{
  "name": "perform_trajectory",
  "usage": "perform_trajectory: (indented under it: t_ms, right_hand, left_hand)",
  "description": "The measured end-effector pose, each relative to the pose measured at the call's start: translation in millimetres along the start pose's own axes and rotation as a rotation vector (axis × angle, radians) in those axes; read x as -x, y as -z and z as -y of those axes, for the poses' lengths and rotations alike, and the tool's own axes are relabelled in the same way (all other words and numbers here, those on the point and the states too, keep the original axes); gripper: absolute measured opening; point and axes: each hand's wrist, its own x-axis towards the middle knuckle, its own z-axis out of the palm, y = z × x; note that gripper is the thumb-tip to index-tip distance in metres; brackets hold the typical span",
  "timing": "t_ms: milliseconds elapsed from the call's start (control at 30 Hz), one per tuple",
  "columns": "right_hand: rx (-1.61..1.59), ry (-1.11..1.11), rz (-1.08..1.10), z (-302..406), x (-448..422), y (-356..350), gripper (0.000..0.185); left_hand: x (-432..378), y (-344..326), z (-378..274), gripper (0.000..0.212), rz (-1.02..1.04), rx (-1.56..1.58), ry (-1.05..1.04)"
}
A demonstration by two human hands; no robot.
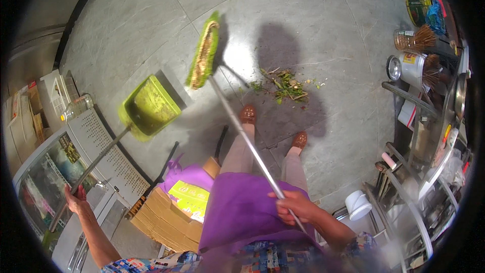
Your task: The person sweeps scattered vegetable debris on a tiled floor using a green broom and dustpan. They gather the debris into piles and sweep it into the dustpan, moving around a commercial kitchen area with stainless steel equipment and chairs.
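My left hand point(77, 199) is closed around the handle of a green long-handled dustpan point(151, 102), whose pan is at the left with dirt marks on its inside. In my right hand point(293, 208) is the metal handle of a broom. The green broom head point(204, 51), with pale bristles showing, is blurred and seems raised off the floor, its shadow beside it. A pile of green leaf and stem scraps point(290, 87) lies on the grey tiles just beyond my shoes, with small bits scattered around it.
A cardboard box point(163, 216) with a purple cloth stands at lower left, beside a glass-door fridge point(53, 174). A plastic bottle point(79, 107) lies near the left wall. Metal racks, a white bucket point(358, 205) and tubs with stick brushes point(413, 68) line the right side.
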Motion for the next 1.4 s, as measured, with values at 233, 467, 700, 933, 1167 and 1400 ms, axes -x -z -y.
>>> perform_trajectory:
  t_ms: [233,467,700,933,1167,1400]
  right_hand:
    - [0.141,0.013,0.083,45,-108,-36,0.022]
    - [0.078,0.038,-0.212,19,-35,25,0.036]
    - [-0.022,0.154,-0.528,-22,95,94,0.038]
    - [-0.059,0.314,-0.594,-36,167,131,0.021]
    - [-0.052,0.229,-0.257,-22,124,93,0.033]
    - [0.233,0.169,0.088,47,-39,3,0.027]
  left_hand:
    - [20,21,3,0.04,-0.166,-0.083,0.031]
    - [14,38,21,0.036,-0.182,-0.076,0.081]
    - [69,6,17,0.035,-0.094,-0.019,0.043]
    - [92,32,33,0.029,0.016,0.082,0.061]
    - [114,69,59,0.037,-0.175,0.083,0.14]
    - [106,74,89,0.037,-0.269,0.0,0.152]
